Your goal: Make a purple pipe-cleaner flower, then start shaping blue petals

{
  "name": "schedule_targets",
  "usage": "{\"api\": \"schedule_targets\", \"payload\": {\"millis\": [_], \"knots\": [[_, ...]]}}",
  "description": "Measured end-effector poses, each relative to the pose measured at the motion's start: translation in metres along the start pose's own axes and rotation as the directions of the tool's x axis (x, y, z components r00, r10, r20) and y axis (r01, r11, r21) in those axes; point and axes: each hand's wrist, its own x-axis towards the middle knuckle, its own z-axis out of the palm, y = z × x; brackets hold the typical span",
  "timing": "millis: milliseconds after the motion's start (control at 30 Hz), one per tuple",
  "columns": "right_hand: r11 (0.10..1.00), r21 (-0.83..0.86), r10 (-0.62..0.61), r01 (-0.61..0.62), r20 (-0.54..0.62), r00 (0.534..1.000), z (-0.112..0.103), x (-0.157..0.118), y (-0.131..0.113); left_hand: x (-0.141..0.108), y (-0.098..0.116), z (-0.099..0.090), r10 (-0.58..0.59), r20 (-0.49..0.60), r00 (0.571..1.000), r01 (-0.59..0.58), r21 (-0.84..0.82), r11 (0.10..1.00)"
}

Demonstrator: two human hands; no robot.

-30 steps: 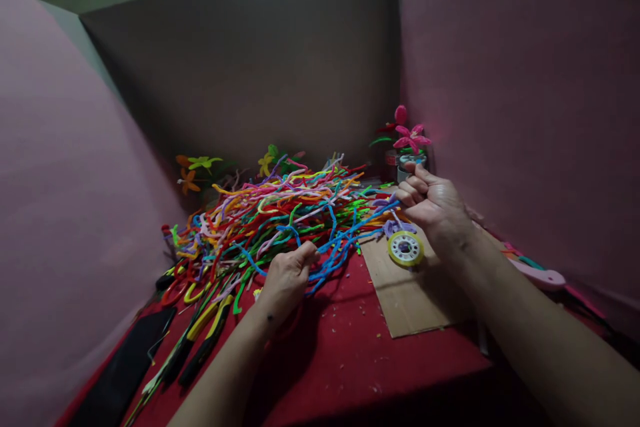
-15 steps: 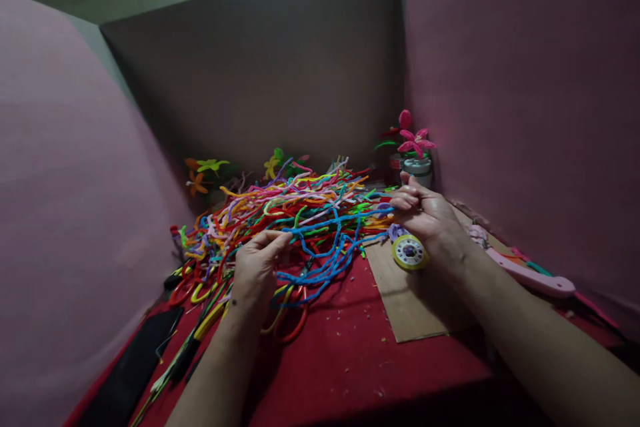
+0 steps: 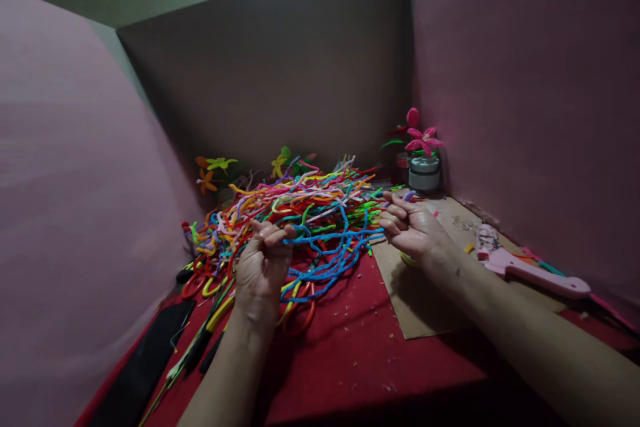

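A blue pipe cleaner (image 3: 325, 237) stretches between my two hands above the table. My left hand (image 3: 263, 263) is closed, its fingertips gripping the left end. Turned palm up, my right hand (image 3: 413, 227) has its fingers curled over the other end. Further blue pipe cleaners (image 3: 330, 275) loop loosely beneath the stretched one, between the hands. Behind them lies a heaped pile of many-coloured pipe cleaners (image 3: 280, 203). My right hand mostly covers a yellow round thing (image 3: 407, 259), of which only an edge shows.
Red-handled scissors (image 3: 300, 330) rest on the red cloth (image 3: 345, 360). At right, a cardboard sheet (image 3: 400, 310) lies near a pink-handled tool (image 3: 540, 273). A potted pink flower (image 3: 424, 141) stands at the back. A black flat object (image 3: 145, 353) lies left, and pink walls flank the table.
My left hand has rolled, its fingers now curled upward around the blue pipe cleaner. My right hand has lowered and now hides most of the yellow round thing. The view has shifted slightly left.
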Motion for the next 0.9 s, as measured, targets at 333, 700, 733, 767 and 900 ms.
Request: {"api": "schedule_targets", "payload": {"millis": [333, 700, 733, 767, 900], "knots": [[0.994, 0.021, -0.105, 0.104, 0.056, 0.993, 0.026, -0.038, -0.01, -0.016, 0.016, 0.006, -0.008, 0.143, 0.99, 0.022, -0.095, 0.995], [0.99, 0.016, -0.139, 0.138, 0.111, 0.984, 0.028, -0.059, 0.0, -0.031, 0.026, 0.004, 0.176, 0.216, 0.96, -0.137, -0.184, 0.973], [0.992, 0.021, -0.124, 0.122, 0.107, 0.987, 0.027, -0.059, 0.002, -0.031, 0.024, 0.002, 0.179, 0.216, 0.96, -0.138, -0.191, 0.972], [0.994, 0.024, -0.106, 0.104, 0.101, 0.989, 0.027, -0.059, 0.004, -0.031, 0.022, -0.001, 0.171, 0.215, 0.962, -0.13, -0.191, 0.973], [0.999, 0.019, -0.051, 0.049, 0.101, 0.994, 0.024, -0.057, 0.003, -0.034, 0.023, -0.011, 0.115, 0.229, 0.967, -0.093, -0.101, 0.99]]}}
